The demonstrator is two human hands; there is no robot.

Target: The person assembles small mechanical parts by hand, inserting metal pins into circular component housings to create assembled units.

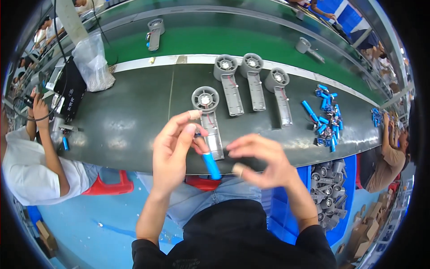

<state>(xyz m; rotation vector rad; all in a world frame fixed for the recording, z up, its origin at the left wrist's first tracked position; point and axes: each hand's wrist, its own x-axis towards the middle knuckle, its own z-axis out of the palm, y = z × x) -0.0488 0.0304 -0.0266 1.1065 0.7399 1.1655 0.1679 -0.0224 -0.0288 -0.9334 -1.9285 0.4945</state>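
Pinched in the fingers of my left hand (171, 150) is a blue cylindrical battery (211, 167) with a small dark part at its upper end. The battery hangs over the table's front edge. My right hand (268, 162) is to its right, fingers apart and holding nothing. Just beyond both hands lies a grey fan housing (214, 136) with a round fan end and an open handle trough. My left fingertips overlap its lower rim in view; whether they touch it I cannot tell.
Three more grey housings (232, 96) lie farther back. Blue batteries with boards (329, 119) are heaped to the right. Below the table edge, a blue bin (350, 193) holds many housings. A plastic bag (92, 62) and black box (74, 89) stand left. Co-workers sit at both sides.
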